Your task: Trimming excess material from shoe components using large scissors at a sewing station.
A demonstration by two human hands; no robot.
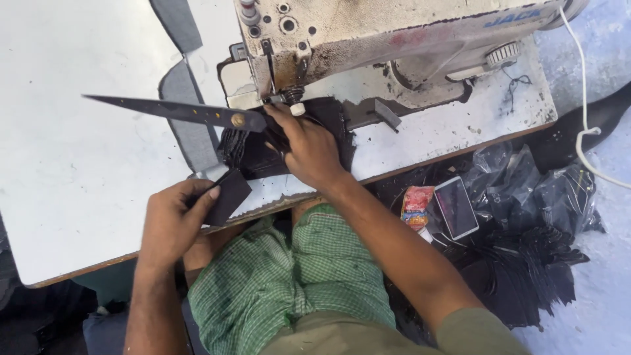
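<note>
Where phone (455, 207) lies, red packet (416, 205) beside.

right hand (309, 148) gripping scissors (190, 113) (blades leftward); left hand (172, 220) pinching dark patch (227, 195)

One view only, head cam, so no 2nd view is sharing anything. It's looking steeply down from above the person's lap, facing fwd across the white table (79, 197) toward the sewing machine (394, 33), whose top is getting cut off by the upper edge. It's sitting close: left hand (172, 223) and right hand (309, 148) are filling the centre, w/ green checked cloth over the knees (289, 283) at bottom. Floor w/ phone (455, 207) is showing at right.
</note>
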